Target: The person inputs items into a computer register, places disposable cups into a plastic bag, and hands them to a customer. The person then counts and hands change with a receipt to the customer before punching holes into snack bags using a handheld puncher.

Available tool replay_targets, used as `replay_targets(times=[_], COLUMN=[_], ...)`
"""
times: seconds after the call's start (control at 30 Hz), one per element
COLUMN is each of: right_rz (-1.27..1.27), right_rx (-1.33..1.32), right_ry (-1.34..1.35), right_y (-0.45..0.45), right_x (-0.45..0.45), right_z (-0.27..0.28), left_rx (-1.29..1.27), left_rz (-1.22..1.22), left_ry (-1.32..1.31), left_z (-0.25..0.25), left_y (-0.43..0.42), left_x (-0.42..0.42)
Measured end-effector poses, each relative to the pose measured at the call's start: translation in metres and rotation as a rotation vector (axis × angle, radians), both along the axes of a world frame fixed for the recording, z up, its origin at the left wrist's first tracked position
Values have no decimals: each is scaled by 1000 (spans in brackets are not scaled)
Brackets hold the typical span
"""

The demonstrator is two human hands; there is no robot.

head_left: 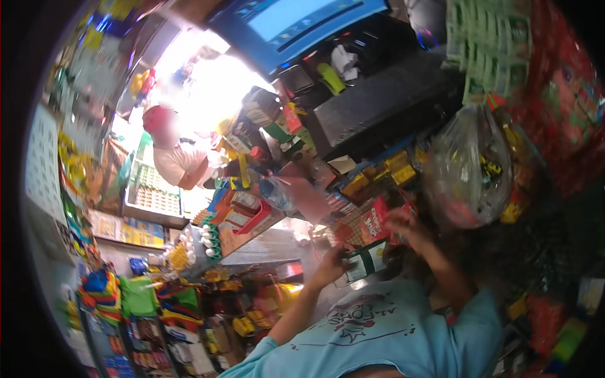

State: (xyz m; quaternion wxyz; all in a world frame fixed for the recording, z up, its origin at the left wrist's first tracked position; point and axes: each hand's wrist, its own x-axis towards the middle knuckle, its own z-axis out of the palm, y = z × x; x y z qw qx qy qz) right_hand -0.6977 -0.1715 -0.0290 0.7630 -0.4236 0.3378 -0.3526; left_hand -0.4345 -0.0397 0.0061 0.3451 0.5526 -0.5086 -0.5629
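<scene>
My left hand [329, 267] grips the near-left edge of a green-and-white box [367, 262], held in front of my light blue shirt. To the right, my right hand [408, 229] is raised, blurred, with its fingers apart and nothing clearly held in them. Just beyond the box and beside my right hand lies a red packet [375, 220] with white lettering. Whether my right fingertips touch this packet is too blurred to tell.
A person in a red cap [179, 157] stands across the counter [261, 247]. Egg trays [153, 192] are near them. A monitor [296, 28] stands at the top. A clear plastic bag [469, 170] and green sachet strips [491, 47] hang at the right.
</scene>
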Motion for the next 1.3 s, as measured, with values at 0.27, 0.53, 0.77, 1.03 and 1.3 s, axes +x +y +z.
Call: replay_targets(times=[0.27, 0.53, 0.77, 1.03, 1.3], right_rz=[342, 180, 290, 392, 443], right_rx=[-652, -854, -731, -938, -953], right_ry=[237, 397, 488, 516, 424], right_y=[49, 91, 118, 97, 58], right_x=[42, 109, 150, 168, 172], right_z=[21, 68, 95, 110, 168], left_rx=[-71, -129, -64, -607, -129], left_rz=[-125, -108, 33, 323, 388], left_ry=[-53, -47, -157, -396, 567], left_z=[36, 61, 47, 81, 94], left_y=[20, 60, 85, 86, 58], left_x=[31, 92, 136, 132, 136])
